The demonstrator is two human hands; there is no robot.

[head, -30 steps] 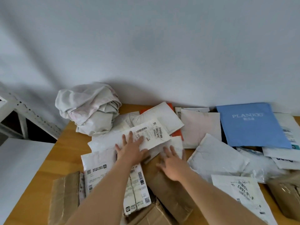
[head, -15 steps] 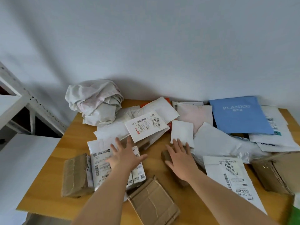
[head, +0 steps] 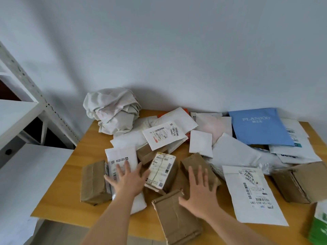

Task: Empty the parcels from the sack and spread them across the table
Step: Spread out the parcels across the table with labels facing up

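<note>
**Hands drawn back over the near parcels**

Both hands have come back toward the near edge since the earlier frame. Left hand (head: 128, 181) lies flat, fingers spread, on a white mailer (head: 122, 163); right hand (head: 199, 190) is spread over brown parcels (head: 177, 218), perhaps touching, gripping nothing. Crumpled sack (head: 113, 110) sits at the far left corner of the table (head: 85, 152).

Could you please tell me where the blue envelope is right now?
The blue envelope lies at the table's far right, against the wall, overlapping white mailers.
</note>
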